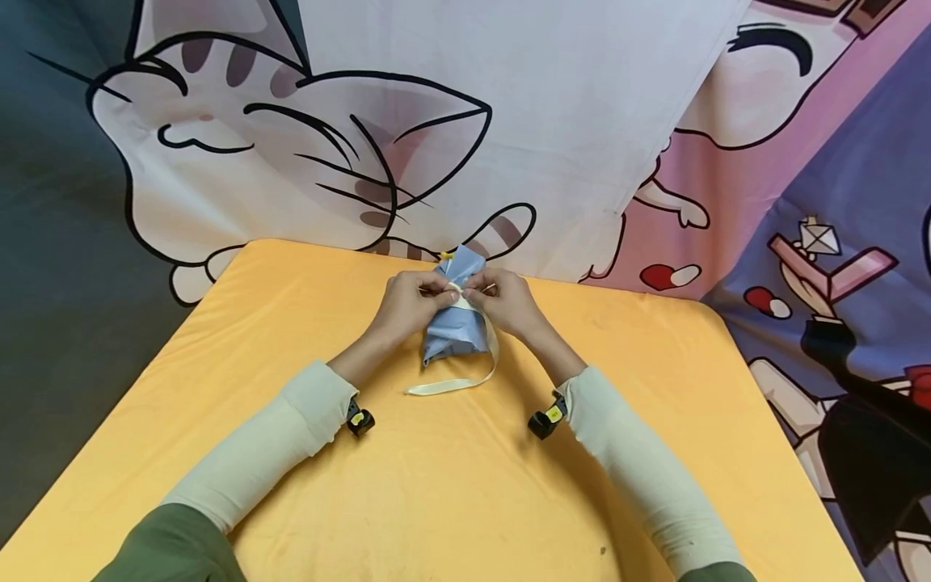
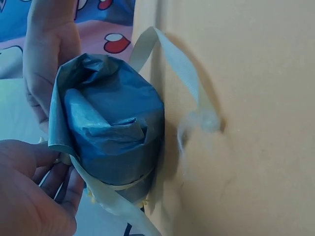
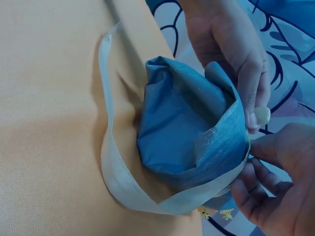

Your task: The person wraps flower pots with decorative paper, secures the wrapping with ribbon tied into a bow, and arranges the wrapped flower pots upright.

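A bundle wrapped in blue paper [image 1: 456,333] lies near the far edge of the table, with small yellow bits [image 3: 226,214] showing at its far end. Around its middle runs a cream ribbon [image 1: 489,356], one loose tail curving down onto the cloth with a frayed end. My left hand [image 1: 410,303] pinches the ribbon between thumb and fingers at the bundle's left side. Opposite it, my right hand [image 1: 509,301] pinches ribbon close to the same spot. The fingertips nearly meet over the wrap and partly hide the knot area. The blue paper's near end [image 2: 108,108] is folded and creased.
A yellow cloth [image 1: 436,485] covers the table. Behind its far edge hangs a white curtain [image 1: 567,145] with a cartoon cat, and a pink and blue printed cloth [image 1: 727,194] hangs at the right. Each wrist wears a small black camera [image 1: 547,418].
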`<state>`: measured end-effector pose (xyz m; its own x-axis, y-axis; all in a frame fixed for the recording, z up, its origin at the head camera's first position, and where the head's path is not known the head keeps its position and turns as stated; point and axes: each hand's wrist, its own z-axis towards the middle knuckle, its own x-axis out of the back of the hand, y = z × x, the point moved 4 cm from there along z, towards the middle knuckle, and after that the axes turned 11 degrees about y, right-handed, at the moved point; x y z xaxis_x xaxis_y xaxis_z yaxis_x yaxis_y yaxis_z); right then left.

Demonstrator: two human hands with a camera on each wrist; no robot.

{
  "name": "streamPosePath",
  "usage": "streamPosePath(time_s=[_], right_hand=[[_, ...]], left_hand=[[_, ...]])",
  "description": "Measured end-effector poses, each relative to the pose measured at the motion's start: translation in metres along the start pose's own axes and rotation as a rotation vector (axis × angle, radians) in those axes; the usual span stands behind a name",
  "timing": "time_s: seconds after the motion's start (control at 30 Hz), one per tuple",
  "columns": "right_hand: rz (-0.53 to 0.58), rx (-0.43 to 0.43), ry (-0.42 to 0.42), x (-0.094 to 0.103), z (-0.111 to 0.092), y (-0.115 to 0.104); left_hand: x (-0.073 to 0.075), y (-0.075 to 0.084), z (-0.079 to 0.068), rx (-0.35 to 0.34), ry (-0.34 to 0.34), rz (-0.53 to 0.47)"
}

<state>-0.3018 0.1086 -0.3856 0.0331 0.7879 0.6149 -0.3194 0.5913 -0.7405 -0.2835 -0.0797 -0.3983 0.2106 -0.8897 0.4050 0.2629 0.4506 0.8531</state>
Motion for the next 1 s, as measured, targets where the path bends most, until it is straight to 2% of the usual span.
streamPosePath(time_s=[0.13,0.23,0.5,0.63,0.73,0.83,1.0], right_hand=[[-0.068,0.077,-0.012,-0.003,-0.002,0.000],[-0.086,0.116,-0.008,-0.006,-0.004,0.000],[-0.104,0.210,0.017,-0.013,-0.005,0.001],[-0.100,0.210,0.018,-0.013,-0.006,0.001],[-0.054,0.160,0.005,-0.012,-0.007,0.000],[0.007,0.053,-0.028,-0.006,-0.012,0.002],[0.057,-0.117,-0.140,0.008,-0.028,0.016]], left_hand=[[-0.001,-0.001,-0.001,0.041,0.028,-0.038],[-0.002,0.000,-0.003,0.046,0.045,-0.046],[-0.004,0.003,-0.005,-0.037,0.116,0.041],[-0.004,0.002,-0.004,-0.043,0.106,0.061],[-0.004,0.001,-0.003,-0.023,0.076,0.073],[-0.005,0.001,-0.001,0.000,0.049,0.095],[-0.006,0.003,-0.001,0.023,0.019,0.135]])
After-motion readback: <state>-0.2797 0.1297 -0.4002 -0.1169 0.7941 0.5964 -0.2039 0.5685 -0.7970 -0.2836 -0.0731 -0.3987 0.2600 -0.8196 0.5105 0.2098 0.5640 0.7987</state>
